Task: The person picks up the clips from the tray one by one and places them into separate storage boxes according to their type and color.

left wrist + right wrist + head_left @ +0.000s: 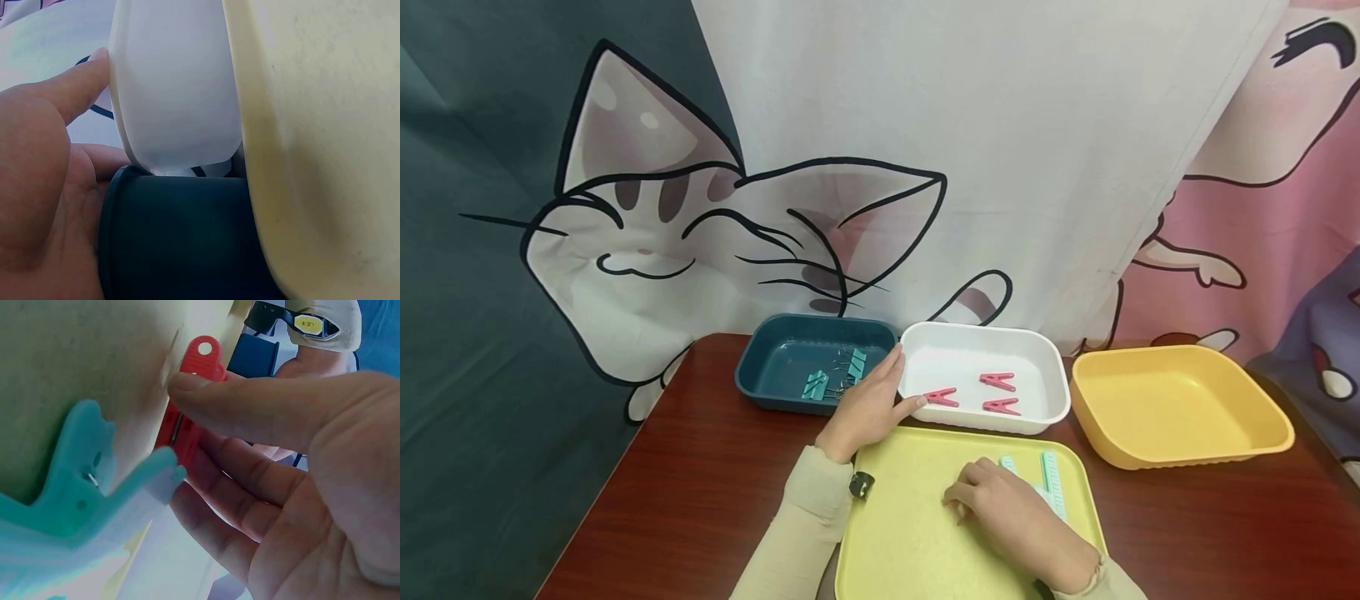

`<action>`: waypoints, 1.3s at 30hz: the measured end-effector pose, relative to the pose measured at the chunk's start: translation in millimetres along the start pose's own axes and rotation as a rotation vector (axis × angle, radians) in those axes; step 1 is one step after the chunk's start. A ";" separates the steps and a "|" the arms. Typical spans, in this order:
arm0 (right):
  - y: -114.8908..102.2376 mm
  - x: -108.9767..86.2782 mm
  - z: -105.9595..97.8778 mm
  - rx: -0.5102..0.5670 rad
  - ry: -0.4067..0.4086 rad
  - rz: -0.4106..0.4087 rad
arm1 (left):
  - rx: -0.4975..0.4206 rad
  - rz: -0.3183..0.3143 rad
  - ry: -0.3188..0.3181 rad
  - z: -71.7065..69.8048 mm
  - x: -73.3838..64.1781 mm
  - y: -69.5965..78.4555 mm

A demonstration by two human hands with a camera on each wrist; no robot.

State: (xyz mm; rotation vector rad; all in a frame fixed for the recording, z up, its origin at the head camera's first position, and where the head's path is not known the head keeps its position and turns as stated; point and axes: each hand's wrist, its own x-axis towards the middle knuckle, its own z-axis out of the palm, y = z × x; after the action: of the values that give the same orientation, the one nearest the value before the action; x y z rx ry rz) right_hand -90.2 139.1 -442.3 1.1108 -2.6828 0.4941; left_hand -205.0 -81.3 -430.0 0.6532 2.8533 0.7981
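Observation:
My right hand (1007, 512) is over the pale yellow tray (910, 517), thumb and fingers pinching a red clothespin (203, 361), which the hand hides in the head view. Right beside that clothespin, a mint-green clip (75, 459) with a bit of metal shows in the right wrist view. In the head view, mint-green pieces (1053, 485) lie on the tray's right side, partly behind the hand. My left hand (868, 408), fingers extended, rests across the neighbouring rims of the dark blue basin (775, 400) and the white basin (985, 423).
Three pink clothespins (997, 381) lie in the white basin. Teal binder clips (815, 385) with wire handles sit in the blue one. To the right stands a yellow basin (1180, 400). All rest on a reddish-brown table (685, 483) before a printed cat curtain (1037, 167).

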 end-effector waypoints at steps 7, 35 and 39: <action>3.4 1.9 -3.6 -0.017 0.032 -0.014 | 0.003 -0.003 -0.004 2.3 0.2 -1.3; 13.8 16.9 -18.5 -0.068 0.109 0.039 | 0.008 -0.002 -0.002 1.1 0.2 0.4; 14.6 19.8 -21.4 -0.088 0.120 0.076 | 0.011 -0.005 -0.003 1.8 1.2 -0.4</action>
State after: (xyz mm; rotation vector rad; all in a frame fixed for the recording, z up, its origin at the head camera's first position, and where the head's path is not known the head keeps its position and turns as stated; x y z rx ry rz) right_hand -113.3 144.1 -419.9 0.9280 -2.6227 0.4356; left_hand -205.9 -80.3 -431.8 0.6481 2.8578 0.7807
